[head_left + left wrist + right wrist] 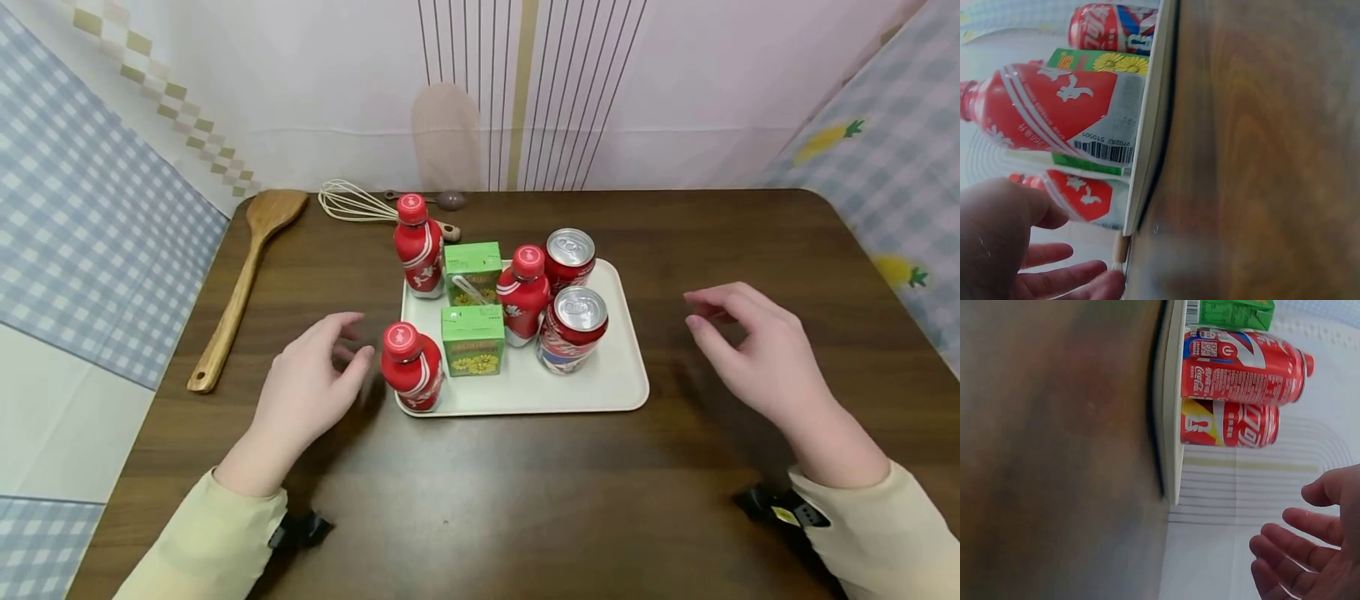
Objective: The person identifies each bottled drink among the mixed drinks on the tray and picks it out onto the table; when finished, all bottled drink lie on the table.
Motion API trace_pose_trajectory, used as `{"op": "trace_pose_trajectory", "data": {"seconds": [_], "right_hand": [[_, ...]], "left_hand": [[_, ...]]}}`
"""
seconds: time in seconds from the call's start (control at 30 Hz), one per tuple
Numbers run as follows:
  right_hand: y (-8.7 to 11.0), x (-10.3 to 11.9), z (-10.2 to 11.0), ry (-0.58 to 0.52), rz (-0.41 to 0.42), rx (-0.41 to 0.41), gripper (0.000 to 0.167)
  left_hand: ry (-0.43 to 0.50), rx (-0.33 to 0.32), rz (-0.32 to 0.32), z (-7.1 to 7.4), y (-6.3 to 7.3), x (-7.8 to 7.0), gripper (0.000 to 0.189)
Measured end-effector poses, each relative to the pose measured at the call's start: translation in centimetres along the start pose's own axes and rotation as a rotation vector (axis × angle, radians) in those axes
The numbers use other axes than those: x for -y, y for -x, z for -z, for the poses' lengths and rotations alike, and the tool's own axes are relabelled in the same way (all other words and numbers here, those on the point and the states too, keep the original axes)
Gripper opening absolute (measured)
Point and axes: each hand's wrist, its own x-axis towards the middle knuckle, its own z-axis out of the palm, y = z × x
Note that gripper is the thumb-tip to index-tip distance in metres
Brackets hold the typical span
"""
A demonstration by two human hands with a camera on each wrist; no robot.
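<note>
Left hand (309, 390), right hand (767, 357) holding nothing, fingers relaxed; loaded tray (600, 393) probably feeling stiff, heavy; short rims (634, 335) offering best grip

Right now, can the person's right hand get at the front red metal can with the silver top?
Probably yes: from the right hand to the front red metal can, the way crosses only bare dark-brown table and white rectangular tray.

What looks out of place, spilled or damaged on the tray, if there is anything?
Nothing appears spilled or damaged; the red bottles, green cartons and cans stand upright on the white tray. Only the placing looks uneven: the front-left bottle stands at the tray's corner, while the right end is bare.
</note>
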Motion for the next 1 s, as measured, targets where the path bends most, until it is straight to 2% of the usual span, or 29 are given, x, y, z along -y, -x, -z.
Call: {"op": "trace_pose_trajectory", "data": {"seconds": [0.1,0.3,0.43,0.63,0.8,1.0], "right_hand": [[-0.8,0.7,-0.2,-0.035,0.018,0.001,0.022],[-2.9,3.2,-1.0,-0.118,0.0,0.035,0.024],[-4.7,5.4,-1.9,-0.185,0.003,0.094,0.023],[-7.4,8.1,-3.4,-0.265,0.009,0.2,0.026],[-8.5,9.3,-4.2,-0.3,0.022,0.234,0.027],[-9.4,9.7,-4.3,-0.267,0.025,0.292,0.029]], "left_hand": [[0.044,0.043,0.029,-0.1,-1.0,0.0,0.037],[0.191,0.201,0.128,-1.0,-3.8,0.4,0.042],[0.212,0.261,0.168,-2.0,-5.0,0.6,0.048],[0.233,0.278,0.185,-2.9,-5.5,0.8,0.051],[0.227,0.269,0.176,-3.4,-5.5,0.9,0.049],[0.217,0.234,0.149,-3.8,-5.6,0.7,0.047]]}}
